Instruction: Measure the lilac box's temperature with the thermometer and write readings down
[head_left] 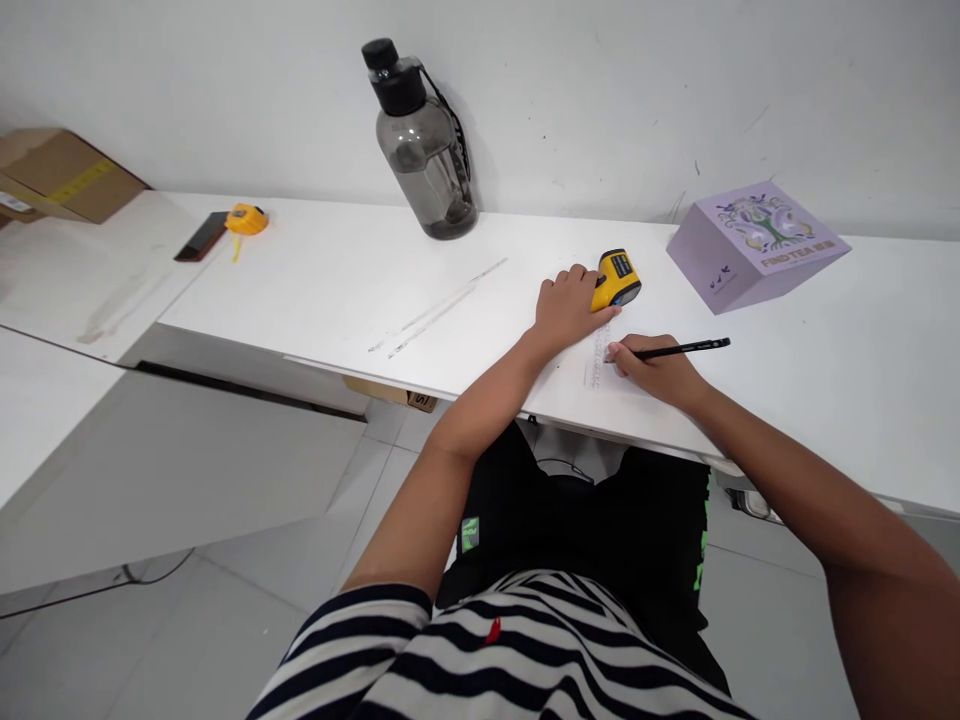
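Note:
My left hand (568, 305) is wrapped round a yellow and black handheld measuring tool (616, 280), which rests on the white desk with a dark label facing up; its exact kind is hard to make out. The thumb reaches along its near side. In my right hand (654, 364) a slim black pencil (686, 349) is pinched, its back end pointing right. The pencil's tip meets a white sheet of paper (589, 368) with rows of small handwriting. The sheet lies between my hands, partly covered by them, and its edges blend into the desk.
A grey bottle (427, 150) with a black cap stands by the wall. On the right sits a lilac tea box (757, 245). Far left are a yellow tape measure (247, 219), a dark flat object (201, 237) and a cardboard box (67, 175). The desk's front edge (420, 384) runs before me.

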